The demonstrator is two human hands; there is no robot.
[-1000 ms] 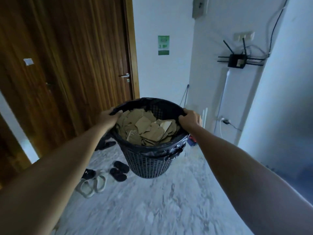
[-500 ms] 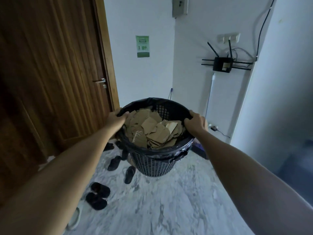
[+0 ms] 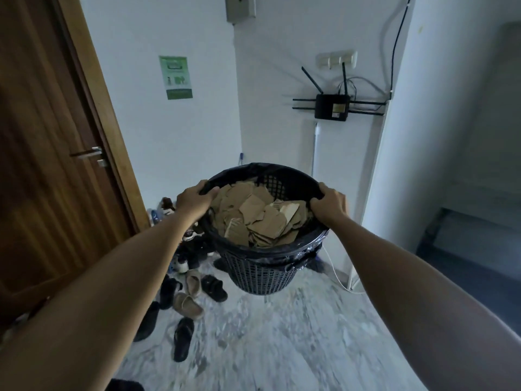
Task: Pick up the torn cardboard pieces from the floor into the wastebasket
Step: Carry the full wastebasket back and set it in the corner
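Note:
A black mesh wastebasket (image 3: pixel 260 273) with a black liner hangs in the air in front of me, above the marble floor. It is heaped with several torn brown cardboard pieces (image 3: pixel 259 218). My left hand (image 3: pixel 194 200) grips the rim on the left side. My right hand (image 3: pixel 329 204) grips the rim on the right side. No cardboard shows on the visible floor.
Several dark and beige slippers and shoes (image 3: pixel 194 294) lie on the floor by the wooden door (image 3: pixel 56 165) at left. A white wall corner with a router (image 3: pixel 331 105) and hanging cables stands behind the basket. A dark bench (image 3: pixel 465 249) is at right.
The view has swung to the right, so the door sits farther left and the corner looks closer. The basket stays held in both hands. More shoes show below it.

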